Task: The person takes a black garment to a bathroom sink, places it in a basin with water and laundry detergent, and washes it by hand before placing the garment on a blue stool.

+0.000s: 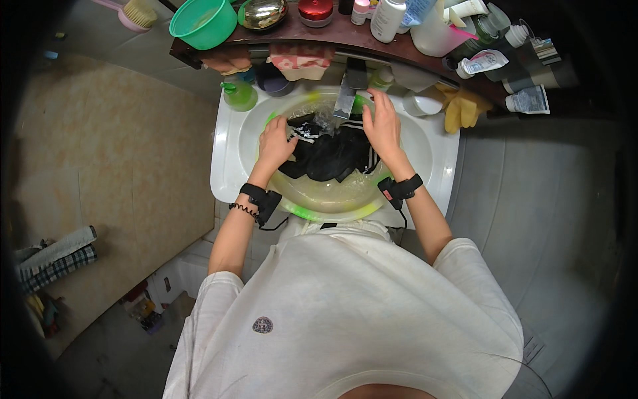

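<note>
Black cloth with white stripes (339,154) lies bunched in water inside a translucent basin with green patches on its rim (325,214). The basin stands in the white sink (227,156). Water splashes beneath the metal faucet (345,100). Over the basin's left side is my left hand (274,143), its thumb apart from the fingers, close to the cloth's left edge. My right hand (383,128) is at the right side, just right of the faucet, with fingers stretched out and nothing held. Whether either hand touches the basin's rim is hard to see.
A dark shelf (425,63) crosses behind the sink, crowded with bottles, tubes and a green bowl (203,24). On the sink's back ledge are a green pump bottle (239,97) and a white round container (423,103). Yellow gloves (463,110) hang at the right.
</note>
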Demonstrator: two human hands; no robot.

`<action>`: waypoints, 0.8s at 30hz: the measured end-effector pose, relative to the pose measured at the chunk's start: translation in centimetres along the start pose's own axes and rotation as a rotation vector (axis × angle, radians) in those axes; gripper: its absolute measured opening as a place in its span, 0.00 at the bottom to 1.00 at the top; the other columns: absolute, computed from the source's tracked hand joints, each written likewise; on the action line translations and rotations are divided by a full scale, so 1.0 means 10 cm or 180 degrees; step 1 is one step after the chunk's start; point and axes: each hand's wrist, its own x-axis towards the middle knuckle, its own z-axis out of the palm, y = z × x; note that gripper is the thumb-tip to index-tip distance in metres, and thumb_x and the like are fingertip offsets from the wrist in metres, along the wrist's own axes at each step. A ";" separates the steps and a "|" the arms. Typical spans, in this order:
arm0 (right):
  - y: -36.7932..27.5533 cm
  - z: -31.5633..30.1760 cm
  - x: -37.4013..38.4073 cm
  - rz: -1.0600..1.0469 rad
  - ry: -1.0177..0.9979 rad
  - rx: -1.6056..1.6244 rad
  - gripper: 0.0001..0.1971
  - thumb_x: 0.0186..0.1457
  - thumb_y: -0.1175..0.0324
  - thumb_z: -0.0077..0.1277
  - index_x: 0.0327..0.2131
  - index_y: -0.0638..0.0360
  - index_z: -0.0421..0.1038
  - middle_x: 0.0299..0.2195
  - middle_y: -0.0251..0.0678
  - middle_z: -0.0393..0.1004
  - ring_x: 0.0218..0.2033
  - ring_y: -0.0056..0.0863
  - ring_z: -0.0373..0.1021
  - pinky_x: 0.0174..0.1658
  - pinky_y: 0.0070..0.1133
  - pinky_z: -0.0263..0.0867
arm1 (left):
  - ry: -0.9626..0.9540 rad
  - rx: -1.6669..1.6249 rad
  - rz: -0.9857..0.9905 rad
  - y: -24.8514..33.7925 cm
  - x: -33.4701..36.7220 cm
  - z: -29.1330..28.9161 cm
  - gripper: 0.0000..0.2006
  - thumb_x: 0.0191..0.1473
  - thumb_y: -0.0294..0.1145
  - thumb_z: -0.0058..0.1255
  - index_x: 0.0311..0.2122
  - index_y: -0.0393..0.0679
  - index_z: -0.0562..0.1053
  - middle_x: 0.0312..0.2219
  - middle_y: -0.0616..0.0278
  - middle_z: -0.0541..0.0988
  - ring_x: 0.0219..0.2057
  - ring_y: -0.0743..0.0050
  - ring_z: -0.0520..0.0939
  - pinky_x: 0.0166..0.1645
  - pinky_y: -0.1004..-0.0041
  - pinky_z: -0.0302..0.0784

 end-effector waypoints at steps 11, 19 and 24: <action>-0.06 -0.10 0.02 -0.0439 -0.0180 -0.0166 0.24 0.40 0.76 0.43 0.46 0.57 0.58 0.47 0.40 0.58 0.44 0.40 0.59 0.45 0.27 0.57 | 0.0687 -0.0179 -0.0748 -0.41 -0.46 0.13 0.28 0.44 0.35 0.46 0.49 0.34 0.54 0.47 0.45 0.58 0.49 0.50 0.59 0.52 0.65 0.55; -0.06 -0.09 0.01 -0.0411 -0.0187 -0.0233 0.23 0.41 0.77 0.43 0.46 0.57 0.57 0.47 0.42 0.57 0.45 0.41 0.58 0.45 0.28 0.57 | 0.0936 -0.0425 -0.0794 -0.40 -0.44 0.16 0.24 0.47 0.38 0.43 0.47 0.34 0.58 0.42 0.46 0.64 0.45 0.51 0.64 0.48 0.65 0.59; -0.08 -0.09 0.00 -0.0400 -0.0204 -0.0270 0.24 0.41 0.77 0.42 0.47 0.56 0.57 0.46 0.43 0.58 0.45 0.41 0.58 0.45 0.28 0.57 | 0.0856 -0.0444 -0.0919 -0.42 -0.45 0.16 0.21 0.46 0.38 0.44 0.44 0.36 0.62 0.41 0.50 0.66 0.43 0.53 0.65 0.46 0.65 0.61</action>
